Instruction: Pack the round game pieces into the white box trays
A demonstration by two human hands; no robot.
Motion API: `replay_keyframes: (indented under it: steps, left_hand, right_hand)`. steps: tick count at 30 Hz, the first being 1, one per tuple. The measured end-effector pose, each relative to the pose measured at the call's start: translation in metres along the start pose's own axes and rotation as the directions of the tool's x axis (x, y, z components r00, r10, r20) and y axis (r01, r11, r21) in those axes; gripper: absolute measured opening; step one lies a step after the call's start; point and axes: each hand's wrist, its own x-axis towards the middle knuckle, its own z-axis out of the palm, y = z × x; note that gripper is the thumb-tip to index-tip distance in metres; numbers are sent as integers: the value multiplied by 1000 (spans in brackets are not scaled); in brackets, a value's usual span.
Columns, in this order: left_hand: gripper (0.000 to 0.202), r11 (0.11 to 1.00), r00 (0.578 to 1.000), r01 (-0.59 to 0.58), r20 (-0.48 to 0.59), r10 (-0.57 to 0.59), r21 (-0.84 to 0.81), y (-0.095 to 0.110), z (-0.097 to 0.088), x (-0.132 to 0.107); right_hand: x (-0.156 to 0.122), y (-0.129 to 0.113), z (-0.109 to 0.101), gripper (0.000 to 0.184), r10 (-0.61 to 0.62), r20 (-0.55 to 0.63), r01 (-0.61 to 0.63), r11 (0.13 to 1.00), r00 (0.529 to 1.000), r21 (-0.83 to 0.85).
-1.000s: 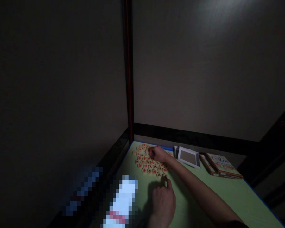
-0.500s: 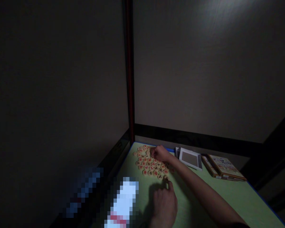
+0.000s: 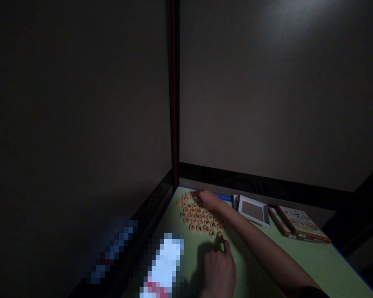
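Round wooden Chinese chess pieces (image 3: pixel 198 216) with red and dark characters lie face up in a close cluster on the green table (image 3: pixel 191 248). At the cluster's near end, my left hand (image 3: pixel 219 269) reaches its index finger to a piece (image 3: pixel 221 235), while its other fingers look folded and hold nothing. My right hand (image 3: pixel 207 200) stretches across to the far end, its fingers bent down and together over the pieces there. Whatever sits between those fingertips is hidden. My right forearm passes over the cluster's right side.
Right of the pieces lies a white open box tray (image 3: pixel 254 210). Flat printed boxes (image 3: pixel 303 222) are stacked farther right. Dark walls (image 3: pixel 267 103) meet behind the table's far corner. A bright pixelated patch (image 3: pixel 164 265) covers the near left.
My right hand has shifted a little left and toward the far corner over the pieces. My left fingertip stays at the nearest piece. The whole view has moved slightly.
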Motion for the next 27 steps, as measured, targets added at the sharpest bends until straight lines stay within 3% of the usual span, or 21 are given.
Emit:
replay_keyframes:
  steps: [6,13,17,21,24,27]
  left_hand:
    - [46,1000,1000,0,31,1,-19,1,2,1]
    - [43,1000,1000,-23,-6,23,20,-2,10,1]
    - [39,1000,995,3,101,-1,-21,-1,6,1]
    - [44,997,986,30,167,-18,-72,1,-9,-4]
    - [38,994,987,55,157,-40,-96,-1,-19,-8]
    - [33,991,991,95,105,-86,-89,-2,-18,-10]
  right_hand:
    - [16,7,1,25,-87,21,81,972,996,221]
    - [42,-29,26,42,-154,-26,153,922,988,355]
    - [49,-47,37,27,-209,-3,198,923,978,329]
    - [50,-46,33,21,-240,28,225,940,970,257]
    - [53,-41,25,28,-231,29,223,959,972,173]
    - [63,-41,18,30,-210,2,209,976,978,58]
